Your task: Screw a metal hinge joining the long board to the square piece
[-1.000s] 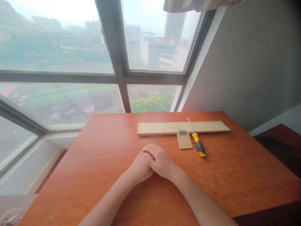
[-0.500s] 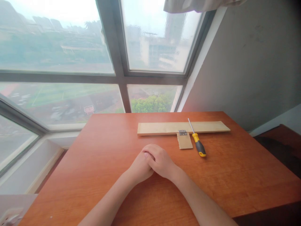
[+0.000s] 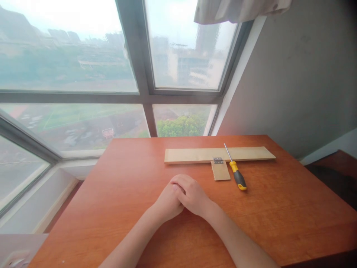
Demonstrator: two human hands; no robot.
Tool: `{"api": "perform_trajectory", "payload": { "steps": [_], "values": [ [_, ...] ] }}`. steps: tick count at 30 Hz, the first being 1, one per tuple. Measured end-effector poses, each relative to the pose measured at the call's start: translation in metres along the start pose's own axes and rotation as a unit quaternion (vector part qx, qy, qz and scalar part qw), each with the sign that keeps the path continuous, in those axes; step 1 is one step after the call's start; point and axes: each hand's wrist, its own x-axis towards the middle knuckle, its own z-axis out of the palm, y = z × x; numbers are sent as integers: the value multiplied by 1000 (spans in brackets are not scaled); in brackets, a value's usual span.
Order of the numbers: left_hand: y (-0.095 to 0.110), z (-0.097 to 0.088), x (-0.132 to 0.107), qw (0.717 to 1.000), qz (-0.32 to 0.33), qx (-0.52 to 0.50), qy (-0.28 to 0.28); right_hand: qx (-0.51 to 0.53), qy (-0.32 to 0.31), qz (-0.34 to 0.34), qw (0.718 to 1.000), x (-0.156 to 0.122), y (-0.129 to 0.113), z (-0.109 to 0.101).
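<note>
My two hands rest together on the orange-brown table (image 3: 279,212), near its middle. My right hand (image 3: 193,195) lies curled over my left hand (image 3: 165,204), which is closed beneath it; neither holds anything. Beyond them a long pale wooden strip (image 3: 192,155) lies flat across the table. A small metal hinge (image 3: 218,160) joins it to a short wooden piece (image 3: 221,172). A screwdriver with a yellow and black handle (image 3: 238,176) lies just right of the short piece, its shaft resting on the strip. Both hands are well short of these things.
A large window (image 3: 111,74) with grey frames runs behind the table, and a grey wall (image 3: 301,74) stands on the right. A curtain hem (image 3: 240,9) hangs at the top. A dark surface (image 3: 334,175) lies beyond the table's right edge.
The whole view has slid down a little, as from a slight head movement. The hands stay clasped in the same place, and the wood and screwdriver lie as before.
</note>
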Motion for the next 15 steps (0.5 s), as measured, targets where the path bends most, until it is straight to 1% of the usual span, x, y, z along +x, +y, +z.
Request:
{"api": "perform_trajectory", "payload": {
  "steps": [6, 11, 15],
  "values": [
    [0, 1, 0, 1000, -9, 13, -12, 1, 1, -2, 1000, 0, 1, 0],
    [-1, 3, -2, 1000, -3, 11, -2, 1, 3, -4, 1000, -2, 2, 1],
    [0, 1, -1, 1000, -11, -5, -4, 2, 2, -5, 1000, -2, 3, 1]
  ]
}}
